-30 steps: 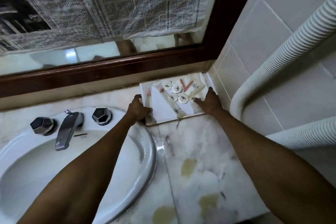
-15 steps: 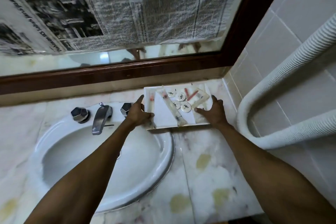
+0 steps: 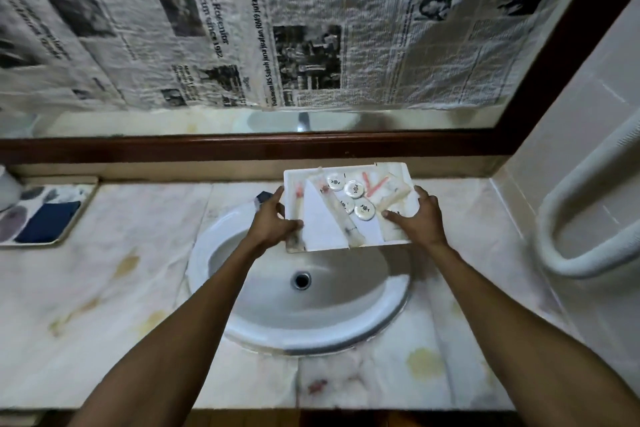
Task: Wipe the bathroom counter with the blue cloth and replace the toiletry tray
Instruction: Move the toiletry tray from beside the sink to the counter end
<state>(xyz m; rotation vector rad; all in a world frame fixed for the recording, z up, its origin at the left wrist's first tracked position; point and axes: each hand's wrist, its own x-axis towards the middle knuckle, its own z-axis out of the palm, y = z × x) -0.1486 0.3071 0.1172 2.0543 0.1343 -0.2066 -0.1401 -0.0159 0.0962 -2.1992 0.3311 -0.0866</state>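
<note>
A white toiletry tray (image 3: 398, 174) with round white caps, packets and pink sticks hangs over the back of the sink. My left hand (image 3: 273, 220) grips its left edge and my right hand (image 3: 420, 218) grips its right edge. A folded blue cloth (image 3: 48, 220) lies on a patterned tray (image 3: 81, 208) at the far left of the marble counter (image 3: 121, 288). The tray in my hands hides the tap; only one dark knob (image 3: 264, 198) peeks out behind my left hand.
A white oval sink (image 3: 304, 305) fills the counter's middle, with a drain (image 3: 300, 280). The counter shows yellowish stains. A mirror with a dark wood frame (image 3: 242, 146) is covered in newspaper. A white ribbed hose (image 3: 561, 253) curves along the tiled right wall.
Both hands have lifted the toiletry tray from the right back corner and carried it left, over the sink. The view has swung left, showing the blue cloth.
</note>
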